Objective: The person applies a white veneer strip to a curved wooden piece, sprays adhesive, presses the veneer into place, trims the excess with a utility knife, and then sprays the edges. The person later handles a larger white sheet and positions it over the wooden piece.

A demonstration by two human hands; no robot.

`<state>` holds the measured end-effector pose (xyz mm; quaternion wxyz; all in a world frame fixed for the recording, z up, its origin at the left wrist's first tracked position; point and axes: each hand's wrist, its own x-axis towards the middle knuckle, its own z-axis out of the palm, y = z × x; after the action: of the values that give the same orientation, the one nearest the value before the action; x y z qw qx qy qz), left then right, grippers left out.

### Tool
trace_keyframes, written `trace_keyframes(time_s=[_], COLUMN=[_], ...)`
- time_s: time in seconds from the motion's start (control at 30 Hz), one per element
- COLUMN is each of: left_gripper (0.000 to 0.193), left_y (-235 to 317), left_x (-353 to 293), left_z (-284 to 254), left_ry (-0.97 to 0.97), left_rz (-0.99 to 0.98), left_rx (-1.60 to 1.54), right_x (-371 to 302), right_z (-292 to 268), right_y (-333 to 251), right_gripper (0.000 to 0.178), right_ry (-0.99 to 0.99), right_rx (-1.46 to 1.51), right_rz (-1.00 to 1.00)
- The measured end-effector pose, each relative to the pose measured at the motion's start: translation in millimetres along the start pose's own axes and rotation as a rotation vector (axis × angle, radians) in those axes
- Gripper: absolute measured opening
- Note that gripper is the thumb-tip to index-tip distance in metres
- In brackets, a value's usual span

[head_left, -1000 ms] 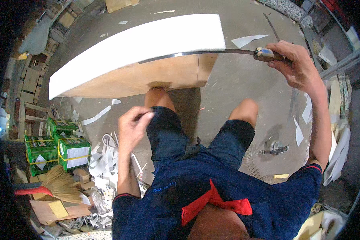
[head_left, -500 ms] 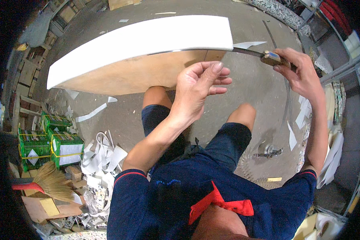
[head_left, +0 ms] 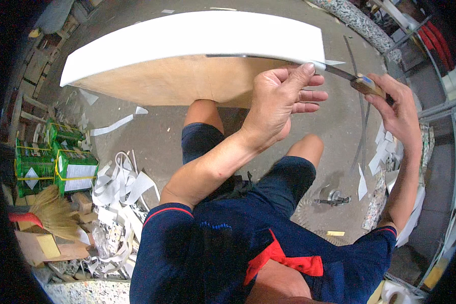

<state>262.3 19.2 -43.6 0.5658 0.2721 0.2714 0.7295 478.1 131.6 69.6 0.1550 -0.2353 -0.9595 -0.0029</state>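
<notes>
A curved panel with a bare wooden face (head_left: 187,81) and a thick white foam layer (head_left: 197,33) stands across my knees. My right hand (head_left: 396,104) grips the wooden handle of a long-bladed knife (head_left: 339,72). The thin dark blade runs along the lower edge of the foam, where it meets the wood. In front of the panel's right end, my left hand (head_left: 281,101) has its fingers loosely stretched and apart. Its thumb tip appears to be at the foam's lower right corner; whether it touches is unclear.
White foam offcuts (head_left: 119,195) are heaped on the left, beside green strapped packages (head_left: 76,169) and a straw broom (head_left: 58,213). A metal tool (head_left: 333,201) lies on the floor at right. Shelving (head_left: 443,109) and a speckled foam roll (head_left: 357,23) line the right side.
The panel's right end has shifted right and slightly upward in view. My left hand has moved right to the foam's corner. My right hand has moved right with the knife.
</notes>
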Motion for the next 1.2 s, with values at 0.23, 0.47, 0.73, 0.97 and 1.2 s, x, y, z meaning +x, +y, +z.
trace_keyframes(time_s=[0.23,0.47,0.73,0.97,1.2], left_gripper=[0.031,0.027,0.025,0.024,0.026], left_y=[-3,-10,-13,-15,-17], left_x=[2,0,-6,-11,-11], left_z=[2,4,-2,-8,-11], left_ry=[0.030,0.041,0.038,-0.003,-0.002], left_rz=[0.016,0.024,0.016,0.037,0.037], left_rx=[0.005,-0.008,0.040,0.088,0.088], right_x=[10,8,40,15,24], right_z=[1,-12,3,-10,1], right_y=[-13,-25,-49,-36,-36], right_gripper=[0.032,0.031,0.032,0.032,0.035], right_ry=[-0.038,-0.045,-0.054,-0.090,-0.051], right_rx=[0.053,-0.009,0.011,0.006,0.006], right_rz=[0.045,0.037,-0.093,0.004,-0.041])
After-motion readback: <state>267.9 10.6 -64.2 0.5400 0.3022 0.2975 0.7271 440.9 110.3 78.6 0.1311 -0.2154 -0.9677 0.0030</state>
